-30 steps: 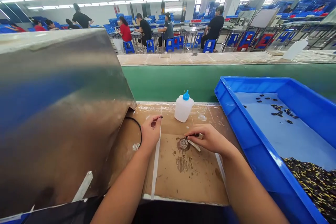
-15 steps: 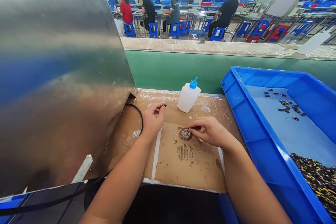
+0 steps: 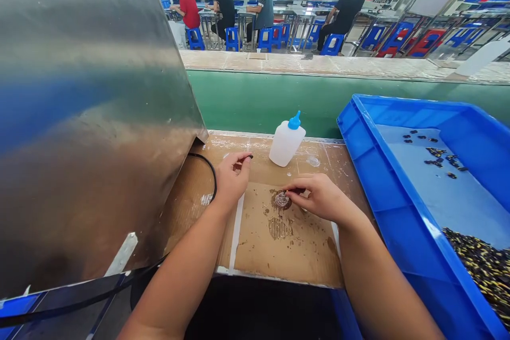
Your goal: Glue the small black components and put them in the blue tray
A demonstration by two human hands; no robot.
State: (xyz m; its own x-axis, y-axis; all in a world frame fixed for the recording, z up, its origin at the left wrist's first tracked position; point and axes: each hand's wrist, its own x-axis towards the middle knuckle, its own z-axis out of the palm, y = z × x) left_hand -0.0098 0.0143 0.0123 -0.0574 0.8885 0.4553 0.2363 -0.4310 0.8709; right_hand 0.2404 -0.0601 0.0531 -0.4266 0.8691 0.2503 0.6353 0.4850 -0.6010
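Between thumb and forefinger, my left hand (image 3: 234, 176) pinches a small dark piece (image 3: 251, 156), too tiny to name more exactly. My right hand (image 3: 316, 195) is closed in a pinch at the edge of a round patch of clear, shiny glue-like stuff (image 3: 282, 200). Its fingertips touch or nearly touch that patch, and whatever they hold is too small to make out. The patch lies on a stained cardboard sheet (image 3: 287, 260) taped to the bench. Behind both hands stands a white squeeze bottle (image 3: 286, 144) with a blue nozzle cap.
A large blue bin (image 3: 370, 170) at the right holds many small black-and-yellow pieces (image 3: 480, 268). On the left rises a metal housing (image 3: 91, 117), with a black cable (image 3: 214, 175) beside it. Past a green partition (image 3: 258, 98), several people sit at tables.
My view has tipped slightly, so the background sits a little higher. Both hands keep nearly the same pose and place.
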